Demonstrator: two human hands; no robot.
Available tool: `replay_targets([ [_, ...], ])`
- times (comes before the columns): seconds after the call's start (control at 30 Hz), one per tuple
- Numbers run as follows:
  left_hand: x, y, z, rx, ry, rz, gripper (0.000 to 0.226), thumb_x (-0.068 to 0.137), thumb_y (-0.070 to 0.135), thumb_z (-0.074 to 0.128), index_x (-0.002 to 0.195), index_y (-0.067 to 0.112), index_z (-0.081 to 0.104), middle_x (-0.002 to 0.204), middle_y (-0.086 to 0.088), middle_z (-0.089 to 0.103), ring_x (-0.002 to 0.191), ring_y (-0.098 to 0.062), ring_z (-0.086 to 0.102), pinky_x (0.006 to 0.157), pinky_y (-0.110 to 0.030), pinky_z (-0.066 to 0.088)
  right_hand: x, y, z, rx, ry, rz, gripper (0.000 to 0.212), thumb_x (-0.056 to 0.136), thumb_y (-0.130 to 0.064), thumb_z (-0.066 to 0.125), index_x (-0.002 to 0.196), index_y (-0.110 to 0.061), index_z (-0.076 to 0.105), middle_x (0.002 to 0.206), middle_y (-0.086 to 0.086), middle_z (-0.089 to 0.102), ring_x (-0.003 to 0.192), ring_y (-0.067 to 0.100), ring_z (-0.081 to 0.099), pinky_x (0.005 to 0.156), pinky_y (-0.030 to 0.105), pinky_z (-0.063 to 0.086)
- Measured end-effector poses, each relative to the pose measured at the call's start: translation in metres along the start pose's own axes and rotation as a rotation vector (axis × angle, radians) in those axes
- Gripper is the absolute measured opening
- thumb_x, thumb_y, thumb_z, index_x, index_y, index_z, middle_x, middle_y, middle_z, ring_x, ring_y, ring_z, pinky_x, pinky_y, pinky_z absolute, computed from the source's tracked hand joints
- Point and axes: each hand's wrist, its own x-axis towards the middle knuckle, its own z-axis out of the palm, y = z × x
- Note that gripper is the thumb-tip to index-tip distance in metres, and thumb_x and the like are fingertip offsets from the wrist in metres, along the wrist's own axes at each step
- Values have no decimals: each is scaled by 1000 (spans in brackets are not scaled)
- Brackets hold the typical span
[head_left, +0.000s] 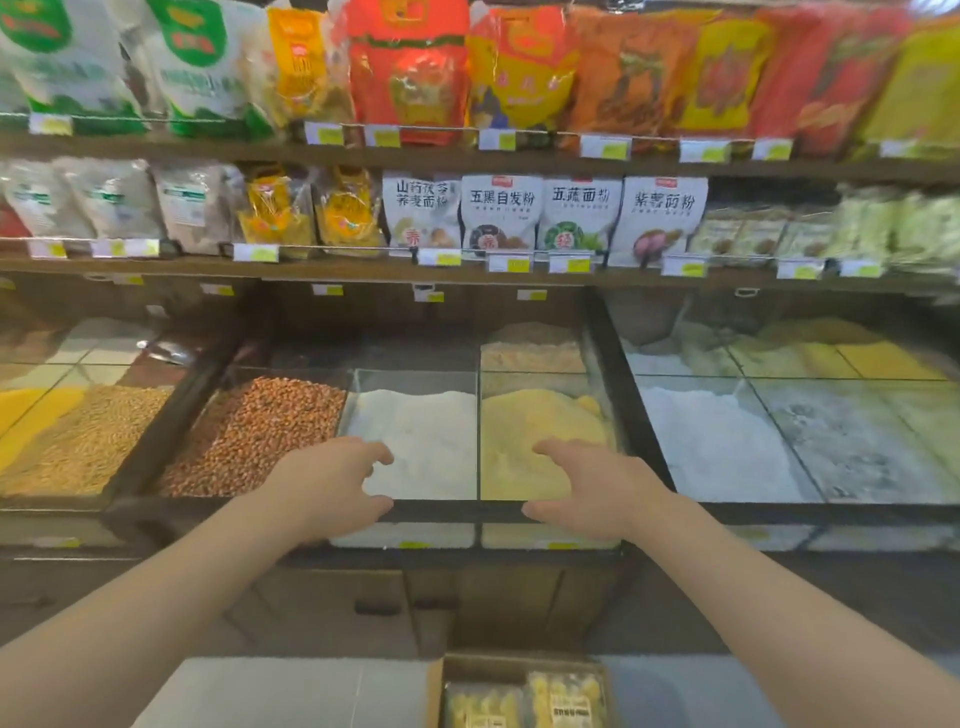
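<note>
White flour (421, 441) lies beyond the left hand (330, 486), yellow meal (540, 436) beyond the right hand (597, 491) — fingers (375, 451) half-curled, holding nothing.

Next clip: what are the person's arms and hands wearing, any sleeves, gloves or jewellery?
Nothing visible: the left hand and right hand are bare, without gloves, rings or a watch, and no sleeve shows up to the frame's edge.

Bins open from above, with the shelf (363, 270) low overhead
A glass divider (478, 436) stands between white flour (415, 431) and yellow meal (540, 431) – the dark front rim (452, 512) bars the near edge.
</note>
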Motion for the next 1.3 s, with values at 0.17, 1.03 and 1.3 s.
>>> replay_targets([
  [0.17,16,33,14,-28,-65,-39,55,92,56,59,143,41,44,135,13,56,121,-15,56,97,-40,50,15,38,-3,2,-9,-29,79,86,-68,57,154,-38,30,152,-8,47,135,20,48,98,41,46],
  [1.03,178,121,500,-305,-512,-162,48,84,44,73,129,41,56,117,11,64,110,-20,62,97,-41,52,85,253,447,312,-453,279,72,81,-70,61,143,-41,42,137,-5,59,127,25,55,96,42,48],
  [1.3,188,98,755,-282,-535,-233,71,91,44,66,151,36,28,150,-1,46,129,-32,54,95,-52,53,97,293,685,535,-531,608,67,87,-54,63,148,-34,42,142,0,57,127,26,55,101,42,50],
])
